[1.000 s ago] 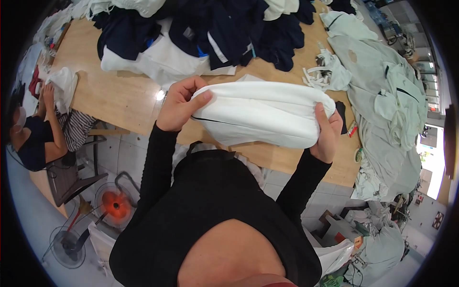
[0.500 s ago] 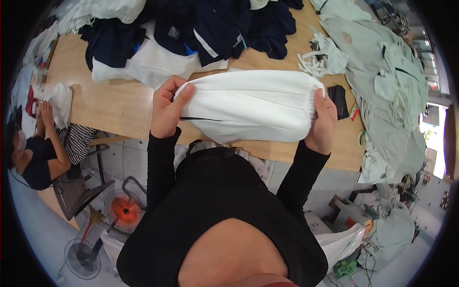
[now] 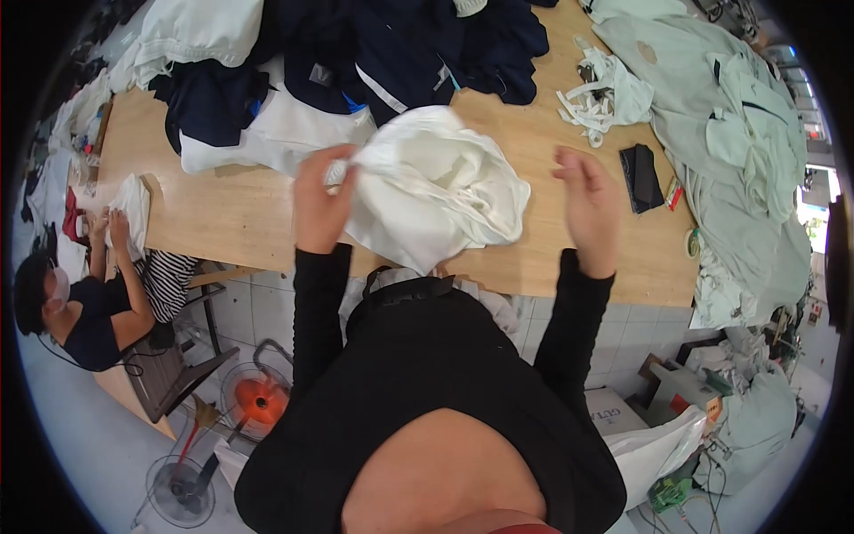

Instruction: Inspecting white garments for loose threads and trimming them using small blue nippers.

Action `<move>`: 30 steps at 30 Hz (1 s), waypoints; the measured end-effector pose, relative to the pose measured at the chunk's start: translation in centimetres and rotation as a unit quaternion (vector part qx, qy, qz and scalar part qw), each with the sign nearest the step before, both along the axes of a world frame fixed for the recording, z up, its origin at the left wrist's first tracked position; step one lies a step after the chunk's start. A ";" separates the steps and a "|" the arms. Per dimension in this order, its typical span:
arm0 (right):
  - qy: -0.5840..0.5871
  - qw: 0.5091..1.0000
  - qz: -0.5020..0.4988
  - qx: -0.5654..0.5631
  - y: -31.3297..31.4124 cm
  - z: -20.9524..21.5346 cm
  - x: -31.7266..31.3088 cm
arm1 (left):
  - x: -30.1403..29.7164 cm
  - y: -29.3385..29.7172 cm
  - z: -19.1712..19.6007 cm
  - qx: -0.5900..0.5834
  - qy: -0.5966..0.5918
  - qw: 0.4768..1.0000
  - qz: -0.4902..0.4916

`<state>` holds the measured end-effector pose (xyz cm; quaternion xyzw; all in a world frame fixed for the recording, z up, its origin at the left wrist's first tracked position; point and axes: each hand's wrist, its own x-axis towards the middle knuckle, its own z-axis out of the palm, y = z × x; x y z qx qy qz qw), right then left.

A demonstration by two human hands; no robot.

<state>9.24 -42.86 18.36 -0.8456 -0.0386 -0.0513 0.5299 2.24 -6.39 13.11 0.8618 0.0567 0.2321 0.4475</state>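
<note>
A white garment (image 3: pixel 414 214) with gathered folds hangs bunched above the near side of the table, its opening turned upward. My left hand (image 3: pixel 322 203) is closed on its left edge, thumb and fingers pinching the fabric. Off to the garment's right, my right hand (image 3: pixel 591 209) is in the air with loosely bent fingers apart and nothing in them. A gap separates it from the cloth.
Dark navy garments (image 3: pixel 400 53) and white ones are piled along the wooden table's (image 3: pixel 222 214) far side. Pale green fabric (image 3: pixel 712 160) covers its right end, near a small dark cloth piece (image 3: pixel 640 178). A seated co-worker (image 3: pixel 93 307) handles white cloth at left; an orange fan (image 3: pixel 260 402) stands below.
My right hand has let go of the gathered end of the garment. The garment, stretched flat between both hands before, has collapsed into a bunch toward my left hand, which keeps its grip.
</note>
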 end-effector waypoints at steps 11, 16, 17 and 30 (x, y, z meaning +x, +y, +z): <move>0.195 0.980 0.007 0.040 -2.2 -12.2 -5.1 | 1.7 -14.7 -4.4 0.153 0.137 0.909 -0.364; 0.204 0.970 -0.060 0.120 -4.9 -11.8 -6.9 | 2.4 -10.8 -1.0 -0.404 0.217 0.805 -0.377; 0.189 0.978 -0.029 0.081 -6.4 -12.2 -7.2 | 2.4 -9.6 1.4 -0.458 0.205 0.778 -0.377; -0.024 0.988 0.153 0.010 7.5 -10.4 1.7 | 2.1 1.5 9.5 -0.267 0.066 0.928 -0.252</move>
